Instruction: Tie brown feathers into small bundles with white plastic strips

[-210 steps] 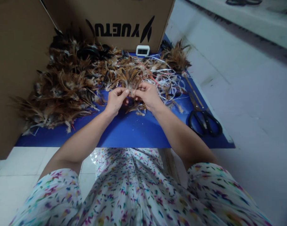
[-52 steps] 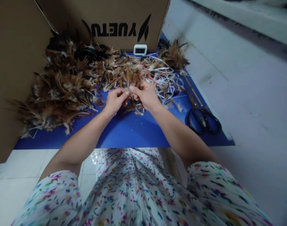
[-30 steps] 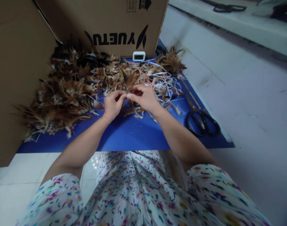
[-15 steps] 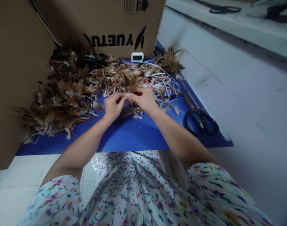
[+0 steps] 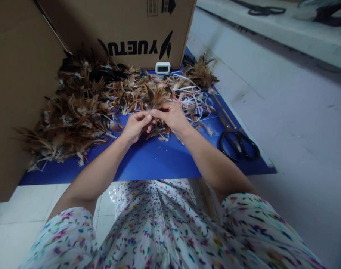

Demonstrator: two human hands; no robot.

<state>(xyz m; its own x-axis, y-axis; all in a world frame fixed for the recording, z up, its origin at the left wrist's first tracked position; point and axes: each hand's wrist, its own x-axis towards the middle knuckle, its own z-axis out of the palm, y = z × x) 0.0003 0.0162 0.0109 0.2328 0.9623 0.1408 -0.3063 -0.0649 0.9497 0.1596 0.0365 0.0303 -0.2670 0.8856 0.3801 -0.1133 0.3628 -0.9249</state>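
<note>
My left hand (image 5: pixel 136 127) and my right hand (image 5: pixel 171 116) meet fingertip to fingertip over the blue tabletop (image 5: pixel 159 162). A tuft of brown feathers (image 5: pixel 157 94) rises just beyond my right fingers, which are closed around its base. Thumb and forefinger of my left hand are pinched together against the right fingertips; whatever they grip is too small or hidden to make out. More loose feathers (image 5: pixel 160 132) lie beneath and between the hands. Right of them spreads a tangle of white and red plastic strips (image 5: pixel 197 99).
A large heap of feathers (image 5: pixel 72 112) covers the left side. Black-handled scissors (image 5: pixel 239 145) and a thin stick (image 5: pixel 223 110) lie at the right edge, by the wall. Behind stand a small white digital timer (image 5: pixel 163 67) and a cardboard box (image 5: pixel 125 22); another feather bundle (image 5: pixel 202 73) rests back right.
My left hand has turned slightly, so its lower fingers now show curled beneath the thumb. My right hand stays almost in place, with the feather tuft beside it.
</note>
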